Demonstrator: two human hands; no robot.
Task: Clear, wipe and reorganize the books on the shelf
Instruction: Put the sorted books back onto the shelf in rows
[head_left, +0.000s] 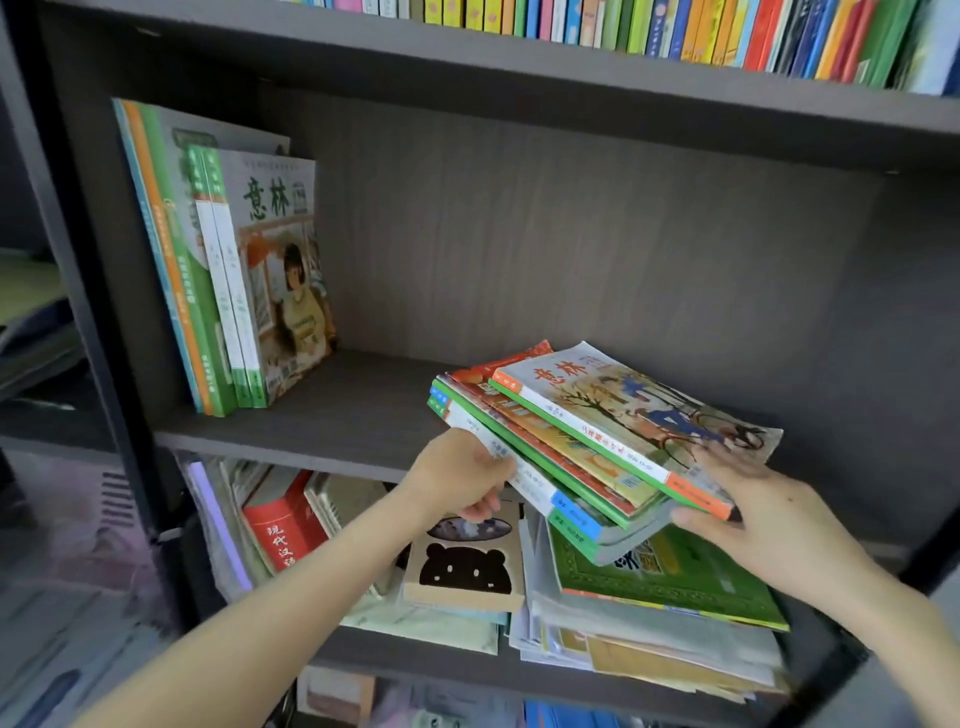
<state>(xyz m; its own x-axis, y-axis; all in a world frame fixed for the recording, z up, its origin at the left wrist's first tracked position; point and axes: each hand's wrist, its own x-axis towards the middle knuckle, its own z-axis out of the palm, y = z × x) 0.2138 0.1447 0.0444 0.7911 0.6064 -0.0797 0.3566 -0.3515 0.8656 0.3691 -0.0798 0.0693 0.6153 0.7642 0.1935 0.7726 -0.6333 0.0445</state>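
Paper-covered and thin, the stack of books is being held just above the front edge of the middle shelf, well right of the standing books; the left hand is gripping its spine side and the right hand its near corner, fingers curling round the edges. Such glossy, floppy covers are likely sliding on one another, so both sides are needing support from underneath.
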